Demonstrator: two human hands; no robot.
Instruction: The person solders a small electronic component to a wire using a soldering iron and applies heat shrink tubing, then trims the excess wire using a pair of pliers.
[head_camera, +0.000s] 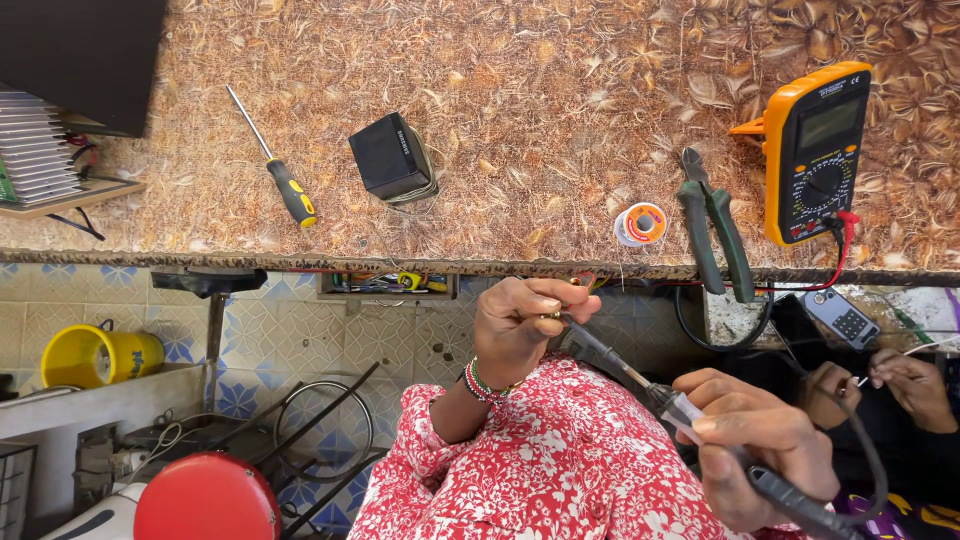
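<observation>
- Here the right hand is wrapped shut around the handle of a soldering iron, held below the tabletop edge and over the lap — the grip sits back on the handle, away from the metal shaft.
- The iron slants up and to the left so that its tip meets the left hand, whose fingers are pinched together on something small; what it is cannot be made out.
- Both hands hang close to the body, in front of the red flowered sleeve, likely for a steady hold.
- A spool of solder lies near the tabletop's front edge, just above the left hand — within easy reach.
- Green-handled pliers lie beside the spool, their grips jutting over the edge.
- An orange multimeter lies further right, its leads trailing down over the edge.
- A yellow-and-black screwdriver and a small black box lie well apart to the left.
- At far right, another person's hands hold a thin wire.
</observation>
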